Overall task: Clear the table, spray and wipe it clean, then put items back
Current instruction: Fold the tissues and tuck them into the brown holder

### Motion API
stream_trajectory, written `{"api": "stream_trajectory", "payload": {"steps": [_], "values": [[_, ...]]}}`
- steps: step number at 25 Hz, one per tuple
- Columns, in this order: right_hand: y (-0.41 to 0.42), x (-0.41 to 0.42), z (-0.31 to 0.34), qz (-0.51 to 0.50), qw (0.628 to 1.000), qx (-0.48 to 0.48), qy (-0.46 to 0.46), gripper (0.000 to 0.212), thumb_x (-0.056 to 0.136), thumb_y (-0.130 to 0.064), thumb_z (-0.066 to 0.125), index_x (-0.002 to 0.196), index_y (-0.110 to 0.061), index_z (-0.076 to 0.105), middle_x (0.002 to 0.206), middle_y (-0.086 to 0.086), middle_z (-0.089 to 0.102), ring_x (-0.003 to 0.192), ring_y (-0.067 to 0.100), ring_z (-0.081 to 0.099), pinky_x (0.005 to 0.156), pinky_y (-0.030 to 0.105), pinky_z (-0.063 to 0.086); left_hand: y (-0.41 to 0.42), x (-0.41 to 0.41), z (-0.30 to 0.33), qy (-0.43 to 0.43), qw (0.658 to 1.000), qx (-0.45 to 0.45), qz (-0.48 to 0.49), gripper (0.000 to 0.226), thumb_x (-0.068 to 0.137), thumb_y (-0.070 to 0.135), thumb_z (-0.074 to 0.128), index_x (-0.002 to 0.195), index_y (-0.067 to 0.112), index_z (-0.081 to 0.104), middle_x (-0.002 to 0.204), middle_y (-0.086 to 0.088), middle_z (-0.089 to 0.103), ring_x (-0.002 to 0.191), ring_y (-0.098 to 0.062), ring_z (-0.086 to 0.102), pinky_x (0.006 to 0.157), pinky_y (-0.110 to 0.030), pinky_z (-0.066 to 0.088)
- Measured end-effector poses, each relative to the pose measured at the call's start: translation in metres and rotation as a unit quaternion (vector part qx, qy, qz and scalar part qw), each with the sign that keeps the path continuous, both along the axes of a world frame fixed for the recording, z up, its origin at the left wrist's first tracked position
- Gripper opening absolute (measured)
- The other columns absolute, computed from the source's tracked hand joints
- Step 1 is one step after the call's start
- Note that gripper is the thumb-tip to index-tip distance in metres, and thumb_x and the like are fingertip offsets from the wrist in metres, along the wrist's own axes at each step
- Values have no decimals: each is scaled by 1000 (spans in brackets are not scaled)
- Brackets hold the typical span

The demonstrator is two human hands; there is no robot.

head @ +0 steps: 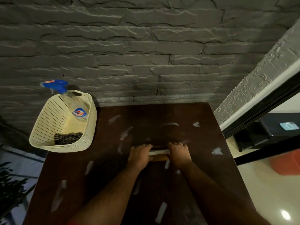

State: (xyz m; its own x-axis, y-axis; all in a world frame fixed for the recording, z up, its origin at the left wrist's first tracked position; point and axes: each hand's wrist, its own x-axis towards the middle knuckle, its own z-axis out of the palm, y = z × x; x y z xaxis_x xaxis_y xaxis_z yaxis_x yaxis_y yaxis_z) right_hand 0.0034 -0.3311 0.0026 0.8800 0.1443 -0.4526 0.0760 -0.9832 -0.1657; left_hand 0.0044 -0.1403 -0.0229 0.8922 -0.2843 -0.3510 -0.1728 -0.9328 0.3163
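Note:
The dark brown table [186, 114] carries several white smears and scraps across its top. Near its middle, my left hand [140, 155] and my right hand [179, 154] grip the two ends of a small brown item with a white strip on it [159, 154]; most of that item is hidden by my fingers. A cream perforated basket [48, 127] sits at the table's far left corner, overhanging the edge. In it stand a clear spray bottle [78, 109] with a blue trigger head and a dark checked cloth [67, 138].
A dark stone-textured wall [146, 54] runs behind the table. To the right are a black-framed glass door [263, 114], a black box with a blue label [276, 129] and an orange object [287, 163] on the pale floor. Dark plant leaves [9, 184] show at lower left.

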Motion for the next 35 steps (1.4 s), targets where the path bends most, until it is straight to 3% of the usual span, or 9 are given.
{"api": "stream_trajectory", "payload": {"steps": [6, 11, 19, 23, 28, 35], "values": [[-10, -18, 5, 6, 999, 38, 8, 63, 79, -39, 73, 136, -30, 47, 136, 1, 53, 130, 26, 43, 107, 46, 33, 8, -16, 7, -37, 999, -16, -7, 54, 87, 40, 61, 137, 33, 42, 133, 9, 53, 118, -13, 52, 95, -34, 39], [-1, -15, 19, 38, 995, 81, -38, 45, 88, -38, 58, 131, -29, 52, 131, -1, 57, 126, 24, 47, 99, 42, 39, 21, -30, 29, -67, 997, -8, 34, 53, 86, 42, 61, 136, 35, 43, 134, 10, 53, 120, -13, 51, 98, -34, 39], [22, -15, 50, 200, 972, 94, -82, 47, 87, -32, 57, 134, -29, 52, 132, -1, 58, 124, 24, 51, 98, 39, 42, 30, -98, 68, -137, 968, 0, 211, 52, 82, 40, 66, 131, 35, 49, 129, 9, 58, 117, -13, 54, 97, -32, 38], [58, -35, 59, 280, 943, 158, -88, 48, 81, -36, 59, 128, -30, 58, 125, -4, 64, 117, 23, 58, 99, 38, 45, 49, -156, 79, -154, 941, 17, 301, 51, 80, 38, 67, 129, 33, 52, 125, 9, 61, 114, -12, 57, 97, -32, 41], [137, -103, 69, 399, 898, 164, -88, 55, 81, -37, 66, 134, -33, 53, 133, -7, 60, 123, 21, 53, 103, 37, 41, 87, -264, 94, -148, 889, 61, 430, 50, 80, 41, 66, 127, 34, 51, 124, 8, 61, 113, -15, 58, 92, -32, 42], [237, -264, 75, 553, 809, 193, -44, 53, 83, -36, 66, 134, -33, 53, 135, -7, 59, 126, 20, 50, 107, 39, 38, 118, -468, 99, -143, 791, 63, 591, 48, 81, 39, 67, 125, 34, 51, 123, 5, 62, 111, -19, 58, 92, -37, 45]]}}
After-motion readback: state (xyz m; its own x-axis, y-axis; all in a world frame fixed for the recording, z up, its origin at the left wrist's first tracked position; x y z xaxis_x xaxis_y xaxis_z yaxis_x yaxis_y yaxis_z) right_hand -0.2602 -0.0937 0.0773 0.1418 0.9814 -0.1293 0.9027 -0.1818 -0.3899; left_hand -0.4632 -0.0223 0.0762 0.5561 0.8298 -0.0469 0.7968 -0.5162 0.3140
